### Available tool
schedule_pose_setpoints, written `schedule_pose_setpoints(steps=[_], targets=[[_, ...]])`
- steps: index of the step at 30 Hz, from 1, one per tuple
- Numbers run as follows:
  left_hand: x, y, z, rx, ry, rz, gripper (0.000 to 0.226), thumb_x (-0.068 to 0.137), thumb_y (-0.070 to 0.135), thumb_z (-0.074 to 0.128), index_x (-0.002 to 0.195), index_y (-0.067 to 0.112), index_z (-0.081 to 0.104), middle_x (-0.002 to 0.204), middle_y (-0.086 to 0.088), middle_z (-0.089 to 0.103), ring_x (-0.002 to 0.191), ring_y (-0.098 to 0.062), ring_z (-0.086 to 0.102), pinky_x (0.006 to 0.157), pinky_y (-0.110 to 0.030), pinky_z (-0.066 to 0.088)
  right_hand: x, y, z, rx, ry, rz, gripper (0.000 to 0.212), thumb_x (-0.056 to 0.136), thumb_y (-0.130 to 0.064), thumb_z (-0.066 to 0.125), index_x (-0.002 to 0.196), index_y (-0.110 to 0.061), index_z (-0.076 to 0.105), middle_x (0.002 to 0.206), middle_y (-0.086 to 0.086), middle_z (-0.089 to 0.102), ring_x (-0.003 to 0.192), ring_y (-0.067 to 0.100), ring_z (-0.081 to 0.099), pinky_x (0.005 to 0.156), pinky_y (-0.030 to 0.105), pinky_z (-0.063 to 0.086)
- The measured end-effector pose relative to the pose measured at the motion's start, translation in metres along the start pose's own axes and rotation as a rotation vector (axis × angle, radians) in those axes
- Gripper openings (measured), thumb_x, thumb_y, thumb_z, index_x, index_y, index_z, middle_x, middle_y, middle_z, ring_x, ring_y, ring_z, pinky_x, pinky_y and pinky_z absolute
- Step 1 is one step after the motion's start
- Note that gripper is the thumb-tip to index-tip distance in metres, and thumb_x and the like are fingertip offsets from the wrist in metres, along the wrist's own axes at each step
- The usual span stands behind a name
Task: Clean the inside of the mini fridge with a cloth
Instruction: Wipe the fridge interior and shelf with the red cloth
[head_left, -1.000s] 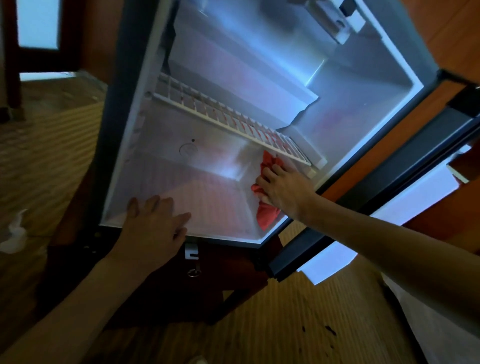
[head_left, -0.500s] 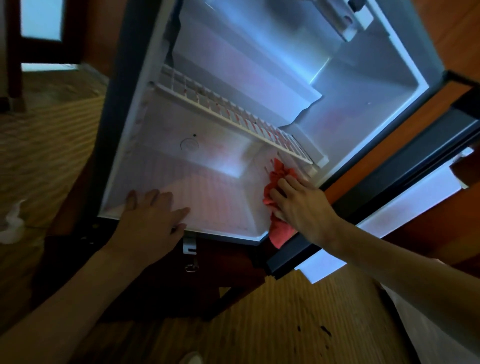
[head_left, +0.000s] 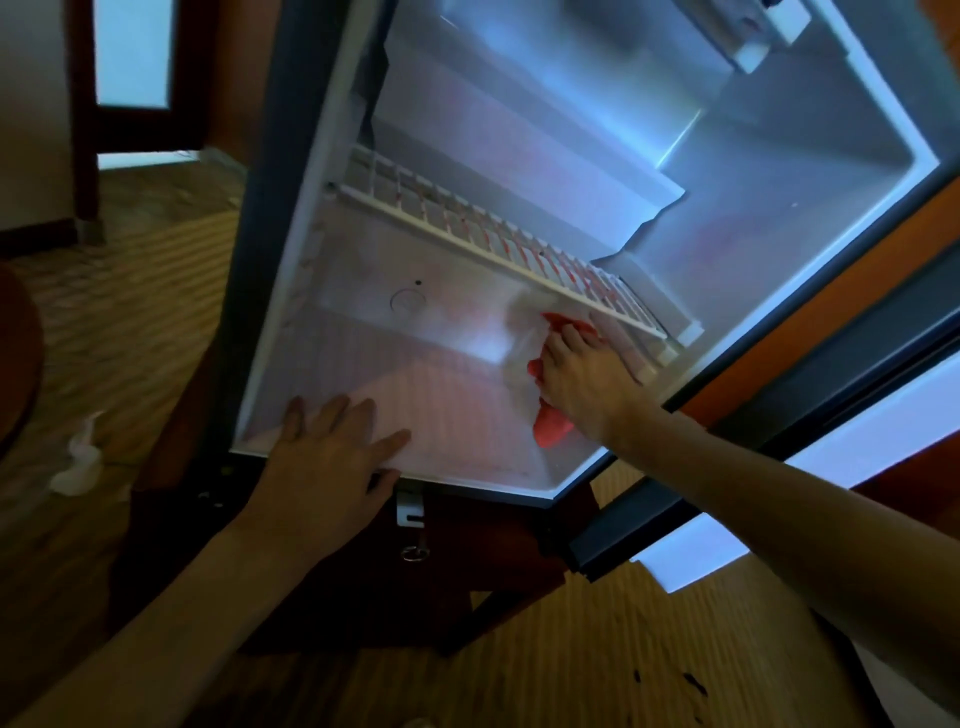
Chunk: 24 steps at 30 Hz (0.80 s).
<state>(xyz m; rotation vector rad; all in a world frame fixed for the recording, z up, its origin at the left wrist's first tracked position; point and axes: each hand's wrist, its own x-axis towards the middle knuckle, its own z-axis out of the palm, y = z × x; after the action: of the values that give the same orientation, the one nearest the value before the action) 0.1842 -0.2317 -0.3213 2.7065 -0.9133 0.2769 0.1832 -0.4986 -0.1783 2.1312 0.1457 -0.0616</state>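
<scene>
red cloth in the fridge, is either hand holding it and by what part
The right hand presses the red cloth by its middle against the fridge's right wall; both ends stick out. The left hand holds nothing.

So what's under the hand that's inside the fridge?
A crumpled red cloth lies under the right hand, pressed against the white fridge wall. The cloth's middle and the wall beneath it are covered.

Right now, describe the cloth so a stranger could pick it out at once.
Start at the open mini fridge with its white interior. Go below the white wire shelf to the right side wall of the lower compartment, where the right hand presses the cloth. It is the only bright red thing there, crumpled, sticking out above and below the hand.
</scene>
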Motion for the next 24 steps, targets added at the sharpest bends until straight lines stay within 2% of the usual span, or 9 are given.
schedule_pose_setpoints(steps=[1,3,6,10,11,13,14,19,24], targets=[[0.0,0.001,0.0,0.012,-0.003,0.0,0.053,0.099,0.055,0.041,0.151,0.045,0.037,0.158,-0.006,0.036,0.145,-0.03,0.032,0.118,-0.058,0.02,-0.009,-0.001,-0.001,0.008,0.003,-0.001,0.037,0.105,-0.025,0.034,0.12,-0.008,0.062,0.126,0.016,0.055,0.118,0.036,0.048,0.097,0.046,0.041],[-0.001,0.002,-0.001,0.002,-0.007,0.007,0.053,0.099,0.053,0.043,0.151,0.044,0.039,0.158,-0.006,0.037,0.144,-0.03,0.032,0.118,-0.059,0.021,-0.023,-0.001,-0.005,0.034,-0.012,0.03,0.045,0.105,-0.039,0.034,0.121,-0.008,0.062,0.128,0.014,0.055,0.119,0.033,0.049,0.097,0.044,0.042],[-0.004,0.001,-0.002,-0.01,-0.02,-0.002,0.052,0.099,0.049,0.047,0.151,0.043,0.039,0.157,-0.007,0.037,0.144,-0.03,0.033,0.118,-0.06,0.021,-0.041,0.004,-0.005,0.019,-0.005,0.014,0.055,0.1,-0.055,0.036,0.123,-0.012,0.062,0.131,0.009,0.057,0.121,0.031,0.053,0.107,0.041,0.039],[-0.005,0.001,-0.002,0.015,-0.026,-0.004,0.053,0.102,0.05,0.039,0.154,0.044,0.029,0.161,-0.006,0.029,0.147,-0.029,0.026,0.119,-0.06,0.017,-0.04,0.005,-0.007,-0.12,0.105,0.03,0.036,0.092,-0.049,0.061,0.101,-0.017,0.077,0.108,0.003,0.072,0.107,0.022,0.067,0.101,0.033,0.049],[-0.004,0.002,-0.003,0.014,-0.025,-0.005,0.053,0.102,0.05,0.038,0.154,0.044,0.029,0.161,-0.006,0.028,0.147,-0.029,0.026,0.119,-0.06,0.017,-0.031,0.003,-0.007,-0.078,0.067,0.032,0.037,0.097,-0.043,0.056,0.107,-0.013,0.074,0.113,0.006,0.07,0.113,0.025,0.064,0.105,0.036,0.046],[-0.003,0.005,-0.005,0.029,-0.022,-0.007,0.053,0.102,0.051,0.037,0.154,0.044,0.027,0.161,-0.005,0.028,0.147,-0.029,0.025,0.119,-0.06,0.018,-0.009,0.004,0.0,0.0,-0.033,0.022,0.044,0.107,-0.033,0.033,0.123,-0.005,0.063,0.129,0.015,0.057,0.127,0.034,0.049,0.111,0.044,0.036],[-0.001,0.006,-0.004,0.044,-0.02,-0.006,0.053,0.102,0.051,0.036,0.154,0.045,0.026,0.161,-0.005,0.027,0.147,-0.028,0.025,0.119,-0.06,0.018,0.001,0.006,0.0,-0.001,-0.043,0.005,0.045,0.107,-0.031,0.028,0.124,-0.005,0.061,0.131,0.016,0.054,0.128,0.035,0.045,0.111,0.046,0.034],[-0.004,-0.002,0.003,0.061,-0.017,0.013,0.056,0.102,0.051,0.038,0.155,0.047,0.021,0.164,-0.004,0.023,0.15,-0.028,0.022,0.12,-0.058,0.014,0.028,0.005,-0.005,0.062,-0.054,0.032,0.04,0.103,-0.042,0.042,0.122,-0.016,0.065,0.132,0.012,0.058,0.13,0.032,0.043,0.111,0.042,0.031],[-0.007,-0.001,-0.001,0.025,-0.034,0.004,0.056,0.099,0.046,0.051,0.153,0.043,0.036,0.16,-0.007,0.034,0.146,-0.031,0.032,0.119,-0.06,0.019,-0.013,0.009,-0.015,0.089,-0.066,0.019,0.039,0.101,-0.042,0.043,0.127,-0.016,0.059,0.137,0.007,0.052,0.127,0.029,0.049,0.109,0.04,0.035]])
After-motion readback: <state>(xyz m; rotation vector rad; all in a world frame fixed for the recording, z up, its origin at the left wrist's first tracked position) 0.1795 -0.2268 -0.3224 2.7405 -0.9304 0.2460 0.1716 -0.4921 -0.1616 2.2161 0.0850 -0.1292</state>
